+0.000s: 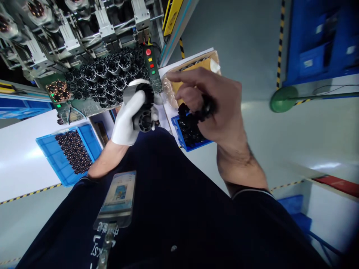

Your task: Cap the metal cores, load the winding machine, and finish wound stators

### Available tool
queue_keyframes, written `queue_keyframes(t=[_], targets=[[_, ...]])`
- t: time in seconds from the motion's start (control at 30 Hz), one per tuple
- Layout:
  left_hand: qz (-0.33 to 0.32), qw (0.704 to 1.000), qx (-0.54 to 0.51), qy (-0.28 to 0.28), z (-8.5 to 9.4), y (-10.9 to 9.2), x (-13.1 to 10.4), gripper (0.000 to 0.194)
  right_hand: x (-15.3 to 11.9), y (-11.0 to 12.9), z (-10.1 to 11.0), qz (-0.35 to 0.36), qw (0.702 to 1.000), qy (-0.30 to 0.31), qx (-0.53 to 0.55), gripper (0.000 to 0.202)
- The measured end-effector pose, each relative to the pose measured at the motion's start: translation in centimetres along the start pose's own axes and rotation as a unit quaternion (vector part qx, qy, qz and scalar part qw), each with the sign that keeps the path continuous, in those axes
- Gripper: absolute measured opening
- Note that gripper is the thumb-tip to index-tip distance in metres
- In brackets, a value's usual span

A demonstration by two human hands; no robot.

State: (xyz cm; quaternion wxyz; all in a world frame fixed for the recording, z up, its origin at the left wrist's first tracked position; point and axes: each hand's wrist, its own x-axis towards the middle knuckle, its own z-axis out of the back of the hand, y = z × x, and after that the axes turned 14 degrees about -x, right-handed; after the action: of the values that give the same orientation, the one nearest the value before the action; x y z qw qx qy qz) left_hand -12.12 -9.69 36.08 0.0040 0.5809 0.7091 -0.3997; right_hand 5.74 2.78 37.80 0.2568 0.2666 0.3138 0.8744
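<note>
My left hand (123,125), in a white glove, is closed around metal stator cores. One core (145,121) faces up with its slotted ring showing, and another lies above it with a black toothed end. My bare right hand (224,108) is to the right, raised over a blue bin (187,148) of black plastic parts (192,130). Its fingers are curled around a black plastic part (208,107), blurred by motion, with the index finger stretched to the left. A gap separates the two hands.
Rows of stator cores (112,67) stand on the machine's bench, with copper-wound ones (58,91) at its left. Coloured buttons (150,59) line the right edge. A plastic-lined carton (169,91) stands beside it. A blue tray (52,153) holds wound parts at the left.
</note>
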Motion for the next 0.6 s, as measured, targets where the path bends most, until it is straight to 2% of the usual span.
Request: queue_keyframes(t=[0.03, 0.13, 0.3, 0.4, 0.5, 0.6], targets=[[-0.007, 1.0, 0.006, 0.015, 0.3, 0.0, 0.0, 0.021, -0.2, 0.1, 0.2, -0.01, 1.0, 0.006, -0.002, 0.037], [-0.044, 0.998, 0.031, -0.013, 1.0, 0.4, 0.0, 0.026, -1.2, 0.4, 0.1, -0.019, 0.998, 0.053, 0.017, 0.039], [-0.092, 0.995, 0.0, -0.037, 1.2, 1.4, 0.1, 0.026, -2.8, 1.7, -0.4, -0.089, 0.98, 0.087, 0.156, 0.03], [-0.098, 0.994, -0.028, -0.041, 0.3, 1.5, 0.0, 0.036, -3.9, 2.3, -1.1, -0.112, 0.97, 0.051, 0.208, 0.034], [-0.101, 0.992, -0.052, -0.048, -0.9, 1.3, -0.3, 0.064, -5.2, 3.0, -2.0, -0.109, 0.98, -0.013, 0.165, 0.035], [-0.084, 0.994, -0.06, -0.041, -1.9, 1.2, -0.5, 0.068, -6.6, 3.7, -2.6, -0.151, 0.98, -0.028, 0.124, 0.041]])
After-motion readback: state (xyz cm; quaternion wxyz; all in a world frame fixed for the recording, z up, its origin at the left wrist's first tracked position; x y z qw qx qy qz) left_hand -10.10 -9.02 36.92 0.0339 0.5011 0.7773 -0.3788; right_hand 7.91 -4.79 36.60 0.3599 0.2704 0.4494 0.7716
